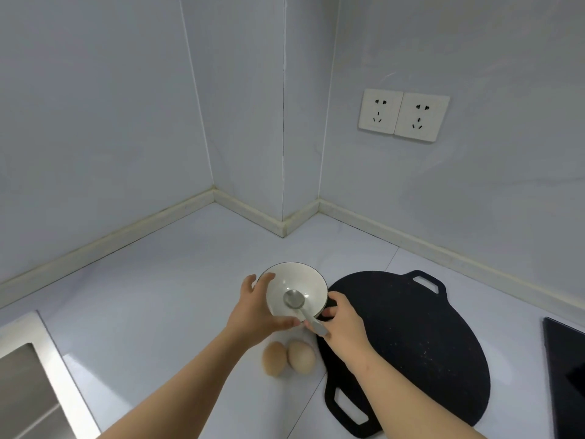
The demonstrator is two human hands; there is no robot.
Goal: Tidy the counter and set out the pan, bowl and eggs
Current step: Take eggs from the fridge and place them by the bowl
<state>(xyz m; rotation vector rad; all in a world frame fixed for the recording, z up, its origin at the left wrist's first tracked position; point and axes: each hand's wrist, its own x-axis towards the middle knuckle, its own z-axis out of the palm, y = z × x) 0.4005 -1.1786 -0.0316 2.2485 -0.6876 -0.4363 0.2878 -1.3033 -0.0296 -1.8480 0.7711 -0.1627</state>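
Observation:
A white bowl (308, 282) with a dark rim is tilted toward me above the pale counter (164, 299). My left hand (253, 308) grips the bowl's left rim and underside. A metal spoon (296, 300) lies inside it, its handle sticking out over the near rim. My right hand (343, 326) holds that handle and touches the bowl's right side. Two brown eggs (288, 358) lie side by side on the counter just below the bowl. A flat black pan (411, 337) with two loop handles rests to the right, partly under my right forearm.
A steel sink (28, 381) sits at the lower left edge. A black cooktop (566, 369) shows at the right edge. Two white wall sockets (403, 115) are on the right wall. Walls form a jutting corner (283, 223) behind the bowl.

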